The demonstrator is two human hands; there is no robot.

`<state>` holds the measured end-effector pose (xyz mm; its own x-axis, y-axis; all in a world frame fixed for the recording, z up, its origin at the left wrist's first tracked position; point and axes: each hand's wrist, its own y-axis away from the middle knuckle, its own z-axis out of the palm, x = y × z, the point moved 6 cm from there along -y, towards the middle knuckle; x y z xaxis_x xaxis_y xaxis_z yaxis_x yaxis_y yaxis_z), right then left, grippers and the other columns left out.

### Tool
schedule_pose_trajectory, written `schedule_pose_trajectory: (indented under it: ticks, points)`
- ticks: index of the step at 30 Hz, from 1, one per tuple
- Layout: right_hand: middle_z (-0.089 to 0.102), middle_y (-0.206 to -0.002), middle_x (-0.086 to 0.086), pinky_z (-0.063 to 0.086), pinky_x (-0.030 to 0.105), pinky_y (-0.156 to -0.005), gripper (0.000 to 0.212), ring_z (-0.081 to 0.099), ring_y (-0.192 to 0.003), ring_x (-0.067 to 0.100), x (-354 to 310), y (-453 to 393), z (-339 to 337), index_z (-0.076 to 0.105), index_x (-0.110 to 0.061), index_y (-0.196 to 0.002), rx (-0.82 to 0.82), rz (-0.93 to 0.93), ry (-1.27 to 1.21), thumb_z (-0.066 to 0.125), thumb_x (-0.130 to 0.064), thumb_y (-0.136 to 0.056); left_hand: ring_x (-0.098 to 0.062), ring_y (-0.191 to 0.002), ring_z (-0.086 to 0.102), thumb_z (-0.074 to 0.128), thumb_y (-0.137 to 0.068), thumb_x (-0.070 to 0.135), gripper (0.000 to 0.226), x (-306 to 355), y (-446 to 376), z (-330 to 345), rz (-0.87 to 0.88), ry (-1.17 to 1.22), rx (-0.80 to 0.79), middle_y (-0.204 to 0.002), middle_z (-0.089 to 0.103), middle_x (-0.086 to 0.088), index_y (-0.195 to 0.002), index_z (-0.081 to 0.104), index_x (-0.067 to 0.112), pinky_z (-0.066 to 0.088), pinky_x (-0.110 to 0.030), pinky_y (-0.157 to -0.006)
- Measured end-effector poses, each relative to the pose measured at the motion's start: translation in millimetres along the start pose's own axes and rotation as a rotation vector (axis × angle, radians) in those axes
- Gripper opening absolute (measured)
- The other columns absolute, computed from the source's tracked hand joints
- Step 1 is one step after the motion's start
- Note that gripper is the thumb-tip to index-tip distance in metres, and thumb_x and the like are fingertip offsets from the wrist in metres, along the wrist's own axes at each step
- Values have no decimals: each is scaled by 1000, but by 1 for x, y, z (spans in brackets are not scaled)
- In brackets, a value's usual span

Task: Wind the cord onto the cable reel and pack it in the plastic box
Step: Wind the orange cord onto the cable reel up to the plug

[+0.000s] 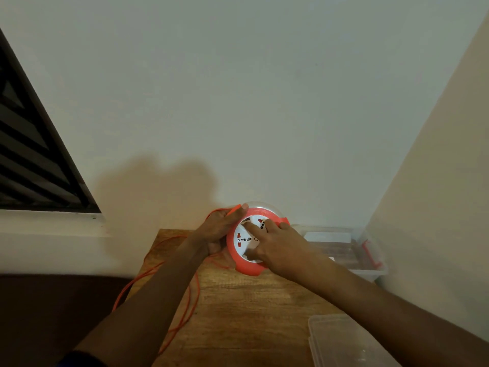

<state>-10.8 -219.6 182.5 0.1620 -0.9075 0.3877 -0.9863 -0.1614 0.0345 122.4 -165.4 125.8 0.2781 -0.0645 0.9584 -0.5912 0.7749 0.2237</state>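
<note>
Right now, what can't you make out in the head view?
- Cable reel: how much cord is wound; the right hand and left hand cover it.
- Cord's plug end: not seen; loops drop off the table edge.
- Plastic box: contents unclear through the clear walls, dim.
- Lid: cut off by the bottom frame edge.

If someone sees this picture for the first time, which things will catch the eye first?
The orange cable reel with its white socket face, held at the far edge of the wooden table by the left hand and the right hand. Next, the loose orange cord trailing left, and the clear plastic box at right.
</note>
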Motion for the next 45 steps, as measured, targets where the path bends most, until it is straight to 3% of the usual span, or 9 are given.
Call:
schedule_pose_trajectory:
  ticks: [10,16,19,21,23,28,32,38,45]
  points:
    - [38,-139,38,49,52,-89,73,59,-105,47,5,-4,5,8,-28,-151,-6,270,-37,54,-37,-95,-35,-92,78,74,-79,54,55,6,-4,3,30,17,43,-109,80,-19,-112,77,9,65,-47,-81]
    - [65,-117,15,58,44,-73,80,68,-89,30,12,-4,16,5,-22,-152,53,450,-264,57,-30,-93,-29,-83,81,78,-74,56,49,7,-6,6,79,3,88,-101,82,-14,-100,80,14,64,-35,-63]
    - [64,-125,9,56,40,-80,71,66,-100,26,27,3,27,14,-23,-152,108,695,-956,51,-37,-93,-25,-75,80,79,-84,47,34,5,-6,2,109,40,184,-90,83,-13,-88,82,14,63,-32,-61]
    - [69,-115,12,55,31,-62,73,72,-87,25,17,4,39,13,-28,-152,107,810,-1672,54,-31,-91,-23,-70,79,77,-89,43,31,2,-7,-3,94,53,247,-85,82,-11,-85,80,13,62,-31,-59]
    - [75,-92,11,52,26,-49,79,74,-68,22,6,6,44,11,-32,-151,113,859,-1960,59,-25,-89,-23,-69,78,76,-90,43,32,2,-8,-5,73,30,261,-83,82,-10,-82,79,12,63,-32,-60]
    - [73,-76,-6,54,28,-69,51,68,-74,8,27,19,28,53,-20,-128,337,758,-1004,66,-35,-81,-31,-79,79,71,-93,44,41,5,-7,-2,63,71,166,-96,81,-19,-104,77,4,65,-38,-68]
    - [60,-126,1,55,37,-77,38,60,-104,22,23,17,4,65,-27,-118,374,405,-515,69,-22,-80,-33,-82,77,68,-93,48,48,7,-7,1,69,-6,106,-100,80,-21,-106,75,2,65,-40,-72]
    - [33,-153,11,46,53,-93,65,40,-125,38,12,11,-3,53,-32,-128,219,114,-207,78,-13,-72,-42,-94,76,74,-87,56,56,4,-8,4,60,-74,45,-108,78,-23,-111,76,6,61,-55,-90]
    - [49,-135,17,50,48,-87,72,50,-116,38,18,12,-9,48,-19,-132,197,247,-124,82,-25,-69,-32,-82,78,80,-61,72,72,11,-7,4,92,-106,54,-100,81,-19,-100,79,11,65,-42,-78]
